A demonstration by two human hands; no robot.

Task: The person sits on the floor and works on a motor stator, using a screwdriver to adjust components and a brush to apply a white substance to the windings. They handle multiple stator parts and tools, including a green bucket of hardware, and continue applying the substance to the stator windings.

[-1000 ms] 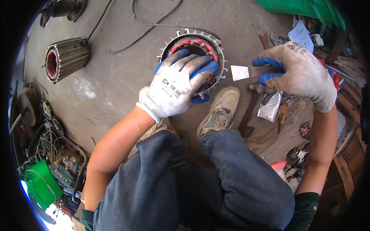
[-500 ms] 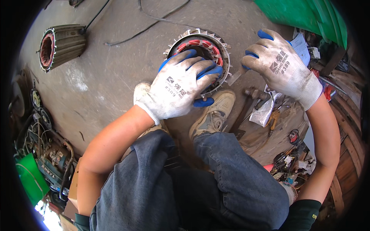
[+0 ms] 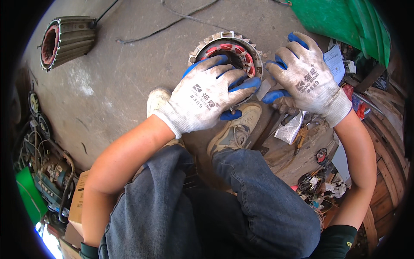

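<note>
Floor [image 3: 114, 103]: grey-brown, hard, scuffed, one whitish patch. Upper right, ribbed green plastic form [image 3: 345, 28], glossy. Left, ribbed metal motor housing [image 3: 73, 41] on its side, tapered, reddish lining visible in its open end. Lower left, brown cardboard box [image 3: 78, 196], straight-edged; contents not visible. Just ahead of the shoes [image 3: 233, 134], between the two hands, round motor stator [image 3: 215, 39] on the floor, metal rim toothed all round; inside it, a ring of red-wrapped windings [image 3: 249, 65] about a dark bore. Left hand [image 3: 200, 101], knit glove with blue coating, lies across the stator's near side, fingers spread and bent over the opening, thumb apart; grip hidden. Right hand [image 3: 304, 80], same glove, half-curled, thumb off the fingers; thin, flat grey plate [image 3: 264, 90] at its fingertips, cannot tell if gripped. Nearby, crinkled white packet [image 3: 288, 130], contents hidden.
</note>
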